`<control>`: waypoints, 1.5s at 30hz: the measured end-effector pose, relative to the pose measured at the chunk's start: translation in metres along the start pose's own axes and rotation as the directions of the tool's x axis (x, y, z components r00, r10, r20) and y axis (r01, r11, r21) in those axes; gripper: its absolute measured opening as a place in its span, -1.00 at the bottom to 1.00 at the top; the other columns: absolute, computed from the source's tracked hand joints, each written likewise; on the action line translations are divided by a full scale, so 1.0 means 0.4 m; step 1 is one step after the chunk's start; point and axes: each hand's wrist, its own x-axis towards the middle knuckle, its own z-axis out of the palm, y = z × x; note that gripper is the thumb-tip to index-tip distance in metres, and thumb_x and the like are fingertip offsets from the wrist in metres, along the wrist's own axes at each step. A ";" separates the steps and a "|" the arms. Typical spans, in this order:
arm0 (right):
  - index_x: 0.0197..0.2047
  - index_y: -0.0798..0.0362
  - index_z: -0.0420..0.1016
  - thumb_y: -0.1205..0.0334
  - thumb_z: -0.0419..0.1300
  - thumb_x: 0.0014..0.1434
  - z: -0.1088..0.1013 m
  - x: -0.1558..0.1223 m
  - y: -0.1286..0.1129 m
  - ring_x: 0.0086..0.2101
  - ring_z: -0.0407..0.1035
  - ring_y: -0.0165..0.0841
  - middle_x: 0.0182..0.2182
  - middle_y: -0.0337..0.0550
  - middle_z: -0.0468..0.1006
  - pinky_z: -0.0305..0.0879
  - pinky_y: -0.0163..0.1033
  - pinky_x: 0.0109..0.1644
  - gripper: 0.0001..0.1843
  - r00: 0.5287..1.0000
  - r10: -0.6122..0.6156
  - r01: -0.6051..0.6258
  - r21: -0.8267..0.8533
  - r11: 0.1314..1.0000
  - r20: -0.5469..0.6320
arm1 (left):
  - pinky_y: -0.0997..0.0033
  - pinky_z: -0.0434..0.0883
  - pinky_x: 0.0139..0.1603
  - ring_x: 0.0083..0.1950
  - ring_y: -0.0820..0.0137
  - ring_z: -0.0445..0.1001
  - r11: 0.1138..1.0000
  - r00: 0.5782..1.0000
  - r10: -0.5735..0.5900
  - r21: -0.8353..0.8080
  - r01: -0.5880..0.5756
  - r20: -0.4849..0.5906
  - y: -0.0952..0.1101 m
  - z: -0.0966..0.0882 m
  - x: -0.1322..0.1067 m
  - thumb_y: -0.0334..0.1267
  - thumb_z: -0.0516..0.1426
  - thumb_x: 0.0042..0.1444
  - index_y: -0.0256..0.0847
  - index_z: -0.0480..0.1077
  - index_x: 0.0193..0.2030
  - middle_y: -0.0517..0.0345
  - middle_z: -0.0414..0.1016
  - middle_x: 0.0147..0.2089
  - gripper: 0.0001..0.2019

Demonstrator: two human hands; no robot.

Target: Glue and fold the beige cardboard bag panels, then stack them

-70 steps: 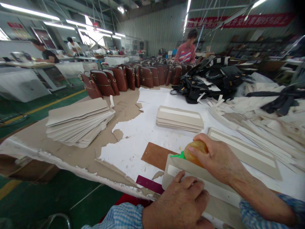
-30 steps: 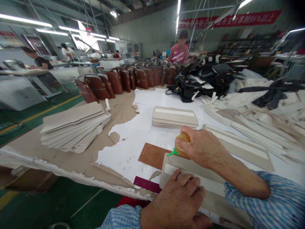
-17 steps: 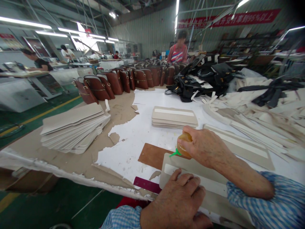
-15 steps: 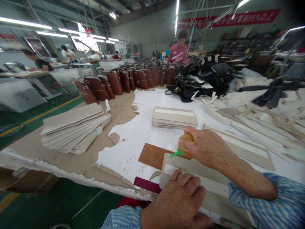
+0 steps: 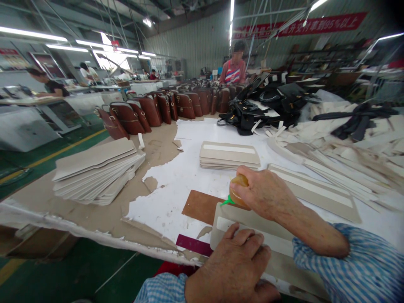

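My right hand (image 5: pixel 263 191) is wrapped round a squeeze bottle of amber glue (image 5: pixel 239 191). Its green nozzle (image 5: pixel 226 201) points down at the upper left corner of a beige panel (image 5: pixel 252 216). Across that panel runs a white strip (image 5: pixel 274 243). Flat on the strip and panel lies my left hand (image 5: pixel 235 263), fingers spread. Partly under the panel is a brown leather piece (image 5: pixel 202 206), and a maroon strip (image 5: pixel 193 245) sits by the table edge. Whether glue is leaving the nozzle is too small to tell.
A neat stack of beige panels (image 5: pixel 229 155) is ahead, a fanned stack (image 5: pixel 94 172) to the left. Another panel (image 5: pixel 315 191) lies right, near heaped white strips (image 5: pixel 353 160). Brown bags (image 5: pixel 151 109) and black bags (image 5: pixel 268 105) stand at the back. A person (image 5: pixel 233 69) is beyond.
My right hand and the glue bottle have shifted slightly left, bringing the nozzle nearer the panel's left corner. My left hand stays in place on the panel.
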 end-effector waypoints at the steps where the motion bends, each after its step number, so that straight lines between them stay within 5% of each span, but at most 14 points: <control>1: -0.07 0.00 0.48 0.10 0.04 0.40 0.000 0.001 0.000 -0.29 0.56 -0.07 -0.30 0.07 0.69 -0.08 -0.17 -0.33 -0.75 1.000 -0.005 0.005 0.001 1.000 0.000 | 0.09 0.00 0.60 0.42 0.15 0.29 1.000 1.000 0.000 -0.001 0.000 -0.001 0.000 0.001 0.000 0.22 0.00 0.49 -0.25 0.33 0.29 0.00 0.41 0.37 -0.43; 25: -0.02 0.06 0.53 0.11 0.04 0.37 -0.003 0.003 0.019 -0.33 0.51 -0.09 -0.37 0.04 0.64 0.02 -0.17 -0.32 -0.68 1.000 0.013 -0.013 0.020 1.000 0.028 | 0.07 0.04 0.59 0.42 0.17 0.30 1.000 1.000 -0.005 0.015 0.005 0.011 0.002 -0.001 -0.001 0.20 0.07 0.46 -0.25 0.34 0.29 -0.02 0.43 0.37 -0.44; 35: -0.23 -0.03 0.57 0.20 0.17 0.20 -0.015 -0.011 0.074 -0.40 0.44 -0.19 -0.40 -0.05 0.60 0.05 -0.19 -0.36 -0.85 0.999 -0.019 0.018 0.038 0.999 0.027 | 0.07 0.04 0.59 0.40 0.15 0.31 1.000 1.000 0.004 0.001 -0.004 -0.016 0.005 0.001 0.002 0.16 0.02 0.50 -0.28 0.34 0.28 -0.03 0.42 0.35 -0.47; 45: -0.16 -0.01 0.50 0.14 0.04 0.34 -0.012 -0.020 0.082 -0.35 0.46 -0.14 -0.37 0.01 0.61 0.05 -0.18 -0.33 -0.78 0.995 0.067 -0.070 0.034 0.997 0.074 | 0.05 0.04 0.59 0.41 0.16 0.30 1.000 1.000 -0.004 -0.008 0.004 -0.004 0.009 -0.009 0.002 0.18 0.02 0.49 -0.25 0.35 0.27 -0.02 0.43 0.35 -0.47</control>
